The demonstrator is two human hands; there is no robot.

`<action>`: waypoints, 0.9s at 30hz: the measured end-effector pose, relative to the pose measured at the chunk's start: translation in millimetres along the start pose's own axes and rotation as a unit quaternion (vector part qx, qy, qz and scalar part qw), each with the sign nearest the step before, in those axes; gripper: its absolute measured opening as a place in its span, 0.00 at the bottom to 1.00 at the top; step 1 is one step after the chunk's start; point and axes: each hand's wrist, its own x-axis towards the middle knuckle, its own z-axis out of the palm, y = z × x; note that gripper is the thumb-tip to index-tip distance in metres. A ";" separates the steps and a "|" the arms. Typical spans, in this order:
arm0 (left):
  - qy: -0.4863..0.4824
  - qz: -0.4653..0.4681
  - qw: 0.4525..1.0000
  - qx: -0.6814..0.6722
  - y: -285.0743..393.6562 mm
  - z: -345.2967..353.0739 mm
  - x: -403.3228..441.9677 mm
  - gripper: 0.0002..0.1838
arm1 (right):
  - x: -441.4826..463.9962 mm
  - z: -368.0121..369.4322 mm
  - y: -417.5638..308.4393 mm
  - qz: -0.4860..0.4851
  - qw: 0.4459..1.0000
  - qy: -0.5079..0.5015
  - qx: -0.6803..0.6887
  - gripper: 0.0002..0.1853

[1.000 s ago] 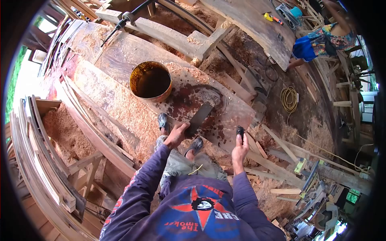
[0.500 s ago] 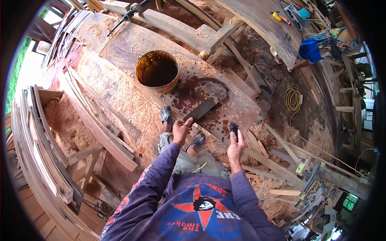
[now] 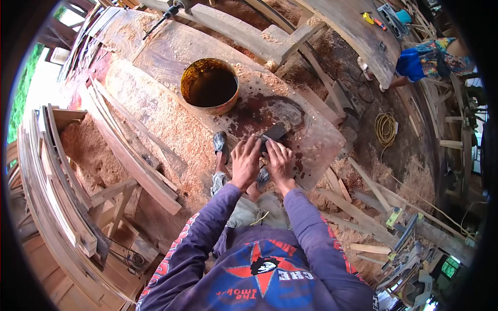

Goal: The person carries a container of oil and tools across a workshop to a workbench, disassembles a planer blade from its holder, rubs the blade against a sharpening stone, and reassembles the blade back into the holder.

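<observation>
A dark, flat rectangular bar (image 3: 275,131) lies on the wet, stained board (image 3: 321,137), its near part covered by my fingers. Over it, my left hand (image 3: 245,163) is closed with its fingertips pressed down. My right hand (image 3: 280,165) is beside it, fingers bent round a small dark piece with a bright edge (image 3: 265,138). Both hands' fingertips meet at this piece; its full shape is hidden. Just beyond my hands stands a round bucket (image 3: 228,107) with dark liquid inside and brown stains on its inner wall.
Wood shavings cover much of the long board (image 3: 155,88). Curved timbers (image 3: 129,150) lie to the left. A yellow coiled cord (image 3: 385,129) is on the floor at right. Another person (image 3: 415,62) stands by a table at upper right. Power tools (image 3: 412,285) sit at lower right.
My hands were apart, the left at the bar's near end, the right holding a small black piece off to the right. Now the right has moved left and both meet over the bar.
</observation>
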 end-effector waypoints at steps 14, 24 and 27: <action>-0.116 0.203 0.971 -0.057 -36.7 7.0 68.8 0.24 | 19.3 -3.8 -5.6 0.082 0.996 -0.034 0.010 0.27; -0.117 0.201 0.970 -0.067 -34.7 2.7 66.8 0.24 | 8.6 0.3 -16.3 0.142 0.986 -0.087 0.016 0.28; -0.140 0.187 0.970 -0.072 -28.1 8.7 93.7 0.23 | 26.1 -2.6 -7.5 0.184 0.979 -0.084 0.031 0.31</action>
